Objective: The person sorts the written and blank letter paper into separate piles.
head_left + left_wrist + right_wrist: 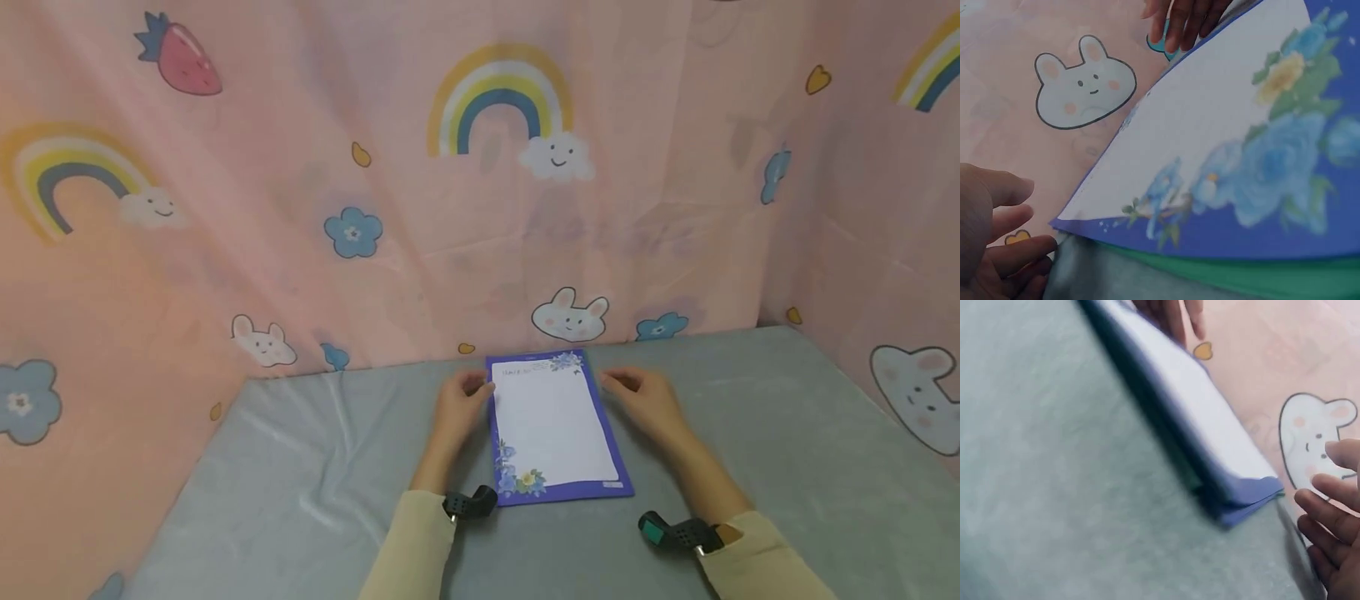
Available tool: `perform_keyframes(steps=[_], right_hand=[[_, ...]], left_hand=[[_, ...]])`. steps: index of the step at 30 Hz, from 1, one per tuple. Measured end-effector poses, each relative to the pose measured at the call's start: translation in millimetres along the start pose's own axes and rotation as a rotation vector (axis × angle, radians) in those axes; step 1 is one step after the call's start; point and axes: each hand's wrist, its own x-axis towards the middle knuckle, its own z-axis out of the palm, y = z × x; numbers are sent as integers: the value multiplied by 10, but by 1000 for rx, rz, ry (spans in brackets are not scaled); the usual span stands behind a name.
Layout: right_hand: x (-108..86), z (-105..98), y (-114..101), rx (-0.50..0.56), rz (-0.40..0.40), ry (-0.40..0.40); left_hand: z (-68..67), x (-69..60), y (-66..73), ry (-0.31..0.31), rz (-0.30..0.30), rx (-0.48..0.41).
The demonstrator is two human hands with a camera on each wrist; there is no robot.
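A purple-bordered sheet or pad with a white middle and blue flowers lies flat on the grey cloth, more layers and green showing under its edge in both wrist views. My left hand is at its upper left edge, fingers relaxed; in the left wrist view the fingers lie beside a corner, and contact is hard to tell. On the other side, my right hand is just off the upper right edge with fingers loosely bent, and the right wrist view shows that hand apart from the pad's corner.
Grey cloth covers the table, wrinkled at the left. Behind it and at both sides hangs a pink curtain with rainbows, rabbits and flowers. A dark band with a small device is on each wrist.
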Motion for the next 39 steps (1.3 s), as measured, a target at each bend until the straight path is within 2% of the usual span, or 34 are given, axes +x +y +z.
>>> perform_keyframes(steps=[5, 10, 15, 24, 31, 39], right_hand=[[-59, 71, 141, -75, -106, 68], [-64, 111, 164, -117, -176, 85], [-55, 179, 193, -149, -261, 95], [-68, 161, 163, -182, -218, 70], [-73, 168, 184, -106, -173, 67], [-46, 148, 194, -89, -157, 107]], left_hand=[[41, -28, -130, 11, 22, 22], [62, -38, -180, 13, 73, 81], [61, -65, -207, 26, 134, 97], [82, -74, -190, 27, 191, 121], [85, -79, -192, 13, 193, 158], [90, -87, -190, 3, 183, 200]])
